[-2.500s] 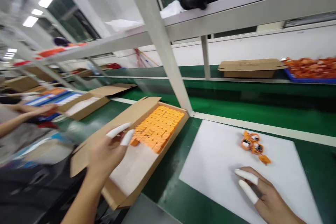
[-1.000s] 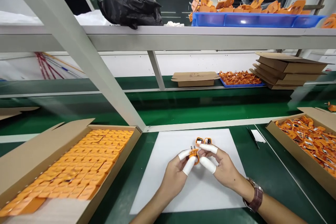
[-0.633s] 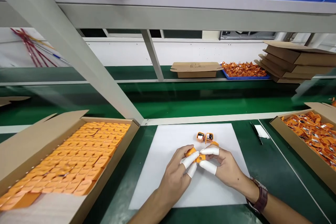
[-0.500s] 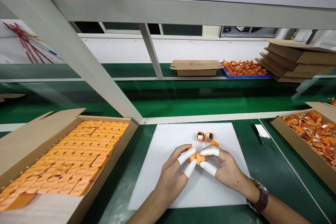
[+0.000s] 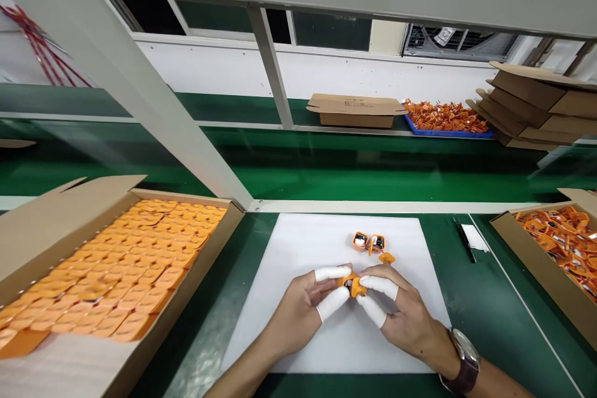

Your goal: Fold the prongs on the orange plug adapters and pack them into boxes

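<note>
Over the white sheet (image 5: 289, 249), my left hand (image 5: 298, 305) pinches one half of a small orange plastic case (image 5: 345, 282) between white-covered fingertips. Dark parts show inside this half. My right hand (image 5: 405, 305), also wearing white finger covers, grips the other orange half (image 5: 356, 288) right against it; whether the two are joined is hidden by the fingers. Just beyond my hands lies an opened orange case (image 5: 360, 240) with black and white parts inside both halves. A flat orange piece (image 5: 387, 258) rests near my right fingers.
At left, a cardboard box (image 5: 186, 289) holds rows of orange cases. Another carton (image 5: 536, 249) at right has loose orange parts. A black pen-like tool (image 5: 464, 240) lies beside a white slip (image 5: 475, 238). Behind are a blue tray (image 5: 452, 132), stacked cartons (image 5: 541, 106) and a slanting metal post (image 5: 186, 130).
The two orange halves have been turned in my fingers, so the dark inside of the left one now shows. My head view has tilted downward.
</note>
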`<state>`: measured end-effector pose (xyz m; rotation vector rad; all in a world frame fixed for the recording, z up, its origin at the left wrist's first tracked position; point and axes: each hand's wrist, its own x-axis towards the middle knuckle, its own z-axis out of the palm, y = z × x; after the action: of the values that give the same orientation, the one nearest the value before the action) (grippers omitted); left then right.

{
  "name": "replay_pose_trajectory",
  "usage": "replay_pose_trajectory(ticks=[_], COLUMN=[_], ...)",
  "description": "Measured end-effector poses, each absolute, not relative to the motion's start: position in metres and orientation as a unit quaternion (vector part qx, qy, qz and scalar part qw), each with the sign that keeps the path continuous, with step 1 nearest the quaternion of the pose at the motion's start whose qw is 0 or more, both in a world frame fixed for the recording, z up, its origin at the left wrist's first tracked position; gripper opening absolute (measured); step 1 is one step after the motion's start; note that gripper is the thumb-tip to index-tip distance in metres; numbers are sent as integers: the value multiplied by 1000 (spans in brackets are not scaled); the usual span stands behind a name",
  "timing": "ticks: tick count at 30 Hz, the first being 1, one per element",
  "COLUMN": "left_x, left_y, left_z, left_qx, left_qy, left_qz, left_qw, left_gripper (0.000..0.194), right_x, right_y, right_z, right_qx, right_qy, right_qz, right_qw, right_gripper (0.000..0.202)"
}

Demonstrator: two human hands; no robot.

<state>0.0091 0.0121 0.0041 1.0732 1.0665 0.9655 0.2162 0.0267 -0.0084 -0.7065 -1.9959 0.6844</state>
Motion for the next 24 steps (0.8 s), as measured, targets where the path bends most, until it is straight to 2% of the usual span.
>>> replay_pose_trajectory(ticks=[7,9,13,16,19,24], left_x=[15,15,12,13,15,16], left_y=[9,10,10,7,4,1], left_z=[-3,-3,2,4,1,-4], left_qx=[460,455,454,468,475,460], left_qy=[439,448,450,433,431,453], left_qz=[420,423,423,418,414,420], left_qw=[648,643,642,647,646,637], left_gripper=[34,35,34,30,31,31], right_x=[216,216,216,215,214,209], right_y=[23,23,23,25,26,24], right_z=[-14,-13,-13,-14,-12,-5], right_qx=[-271,-285,-343,-364,-348,-340], right_qy=[-822,-809,-713,-644,-623,-618], right_qz=[266,311,480,573,608,603], right_qw=[425,409,379,352,346,371], right_gripper=[61,54,35,32,34,26])
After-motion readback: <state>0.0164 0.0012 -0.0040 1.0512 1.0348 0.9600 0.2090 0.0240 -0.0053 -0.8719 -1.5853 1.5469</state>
